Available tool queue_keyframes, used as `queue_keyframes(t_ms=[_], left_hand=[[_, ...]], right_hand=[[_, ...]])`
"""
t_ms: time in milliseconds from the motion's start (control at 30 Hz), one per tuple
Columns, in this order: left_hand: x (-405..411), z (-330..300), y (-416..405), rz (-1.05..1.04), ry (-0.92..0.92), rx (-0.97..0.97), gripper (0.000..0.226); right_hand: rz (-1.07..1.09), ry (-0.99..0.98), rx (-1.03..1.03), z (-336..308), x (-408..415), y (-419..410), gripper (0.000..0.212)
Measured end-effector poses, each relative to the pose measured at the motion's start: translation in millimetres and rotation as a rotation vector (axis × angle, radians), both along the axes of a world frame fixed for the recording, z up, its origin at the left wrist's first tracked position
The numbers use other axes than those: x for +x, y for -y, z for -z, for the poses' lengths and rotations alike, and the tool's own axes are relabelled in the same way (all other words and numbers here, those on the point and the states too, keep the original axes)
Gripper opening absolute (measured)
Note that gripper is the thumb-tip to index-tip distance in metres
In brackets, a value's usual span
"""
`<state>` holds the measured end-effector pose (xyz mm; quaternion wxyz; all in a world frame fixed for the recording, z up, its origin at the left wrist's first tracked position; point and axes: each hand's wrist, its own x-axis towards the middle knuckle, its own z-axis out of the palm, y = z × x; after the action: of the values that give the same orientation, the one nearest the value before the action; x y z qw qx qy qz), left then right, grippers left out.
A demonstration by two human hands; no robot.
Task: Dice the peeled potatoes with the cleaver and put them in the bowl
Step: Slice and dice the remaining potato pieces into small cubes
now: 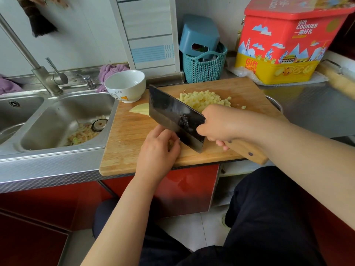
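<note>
Nearest: dark trousers and red cabinet fronts below the steel counter edge.

Cutting board, wooden, sits on the counter with its near edge overhanging the counter front. Left hand rests near the board's near edge, about mid-length, fingers curled down over a small pale piece of potato, mostly hidden under the fingertips. The hand presses right against the flat of the cleaver.

Right hand is wrapped round the cleaver where blade meets wooden handle; the handle's butt sticks out past the board's near right edge. The blade stands on edge, running diagonally from near right toward the far left, dark steel, heel down on the board beside the left fingers.

Behind the blade, toward the board's far edge: a heap of diced potato, small yellow cubes, a few strays to its right. A larger uncut potato piece lies by the far left edge, partly behind the blade tip.

White bowl stands at the board's far left corner, on or against it; inside looks bare.

Left of the board: steel sink with peelings near the drain, tap behind. Far side: teal basket, red-and-yellow cookie tin.
</note>
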<state>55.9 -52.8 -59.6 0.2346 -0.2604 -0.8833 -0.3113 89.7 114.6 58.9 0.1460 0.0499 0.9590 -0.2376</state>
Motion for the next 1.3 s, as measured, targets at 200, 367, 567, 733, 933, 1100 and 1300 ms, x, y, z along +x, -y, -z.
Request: queue_keyframes(t_ms=[200,367,567,733,933,1100,1300], left_hand=[[3.1,-2.2,7.2,0.038,0.046,0.089,0.006],[2.0,-1.6,6.8,0.024,0.043,0.039,0.005],[-0.5,0.5,5.7,-0.003,0.032,-0.011,0.006],[0.4,0.7,5.4,-0.018,0.029,-0.024,0.002],[5.4,-2.7,8.1,-0.04,0.057,-0.008,0.005],[9.1,-3.9,19.4,-0.009,0.136,0.064,0.012],[6.6,-7.5,20.4,-0.008,0.136,-0.043,0.012]], right_hand=[[-0.001,-0.074,0.024,-8.9,10.4,-2.3,0.029],[-0.086,-0.074,0.075,-18.3,12.7,7.2,0.024],[-0.122,-0.021,0.132,-13.5,6.4,16.7,0.024],[-0.091,0.029,0.108,-1.0,-1.7,22.7,0.026],[0.022,0.022,-0.125,0.9,-4.0,6.6,0.023],[0.026,-0.04,-0.104,-6.1,4.3,0.9,0.023],[-0.078,-0.052,0.0,-12.4,9.1,13.9,0.028]])
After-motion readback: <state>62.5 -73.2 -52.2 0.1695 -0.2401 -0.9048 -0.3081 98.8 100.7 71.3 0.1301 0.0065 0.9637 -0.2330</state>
